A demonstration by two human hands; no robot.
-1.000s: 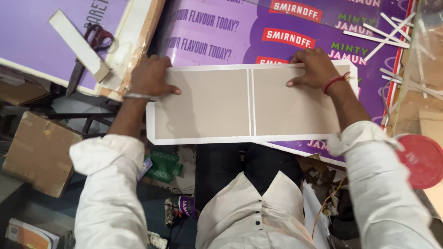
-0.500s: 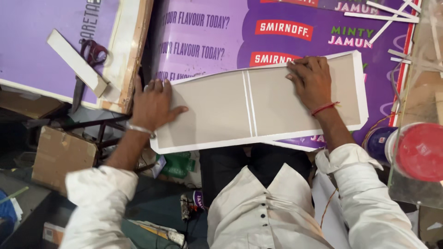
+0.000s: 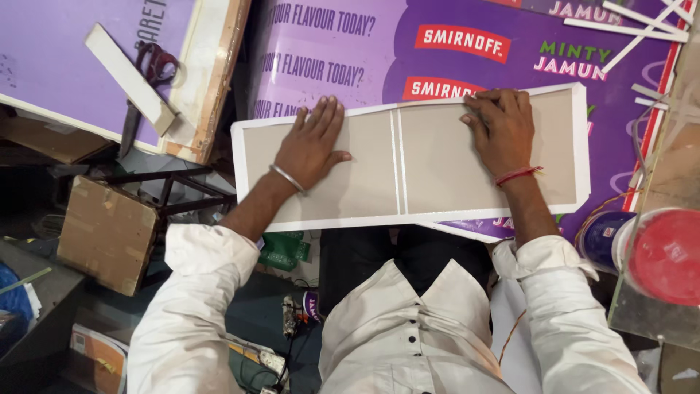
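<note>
Flat rectangular grey-beige board with white edging [image 3: 437,164], long side running 9 to 3 o'clock, slightly tilted so the 3 o'clock end sits higher in view. Two thin white lines cross it near the middle, splitting it into two panels. Corner at 4 o'clock is clipped at an angle. It lies on the purple printed poster sheet [image 3: 467,44] covering the surface, near edge overhanging toward the person's lap.

Left hand [image 3: 310,142] flat on the left panel, palm down, fingers spread and pointing toward 12 o'clock, fingertips at the board's far edge; not gripping, just pressing. Silver metal bangle [image 3: 286,179] on that wrist. Right hand [image 3: 503,128] on the right panel near the far edge, fingers curled a little, tips pressing down beside the white lines; also no grip, resting on top. Red thread band [image 3: 516,175] round that wrist. Both forearms bare, white shirt sleeves rolled up.

At 10 o'clock: second purple board with pale wooden frame [image 3: 208,80], a white foam strip [image 3: 131,76] and dark-handled scissors [image 3: 146,80] lying on it. At 8 o'clock, brown cardboard box [image 3: 106,233]. At 4 o'clock, round red lid [image 3: 667,255]. At 1 o'clock, loose thin white strips [image 3: 634,22].
</note>
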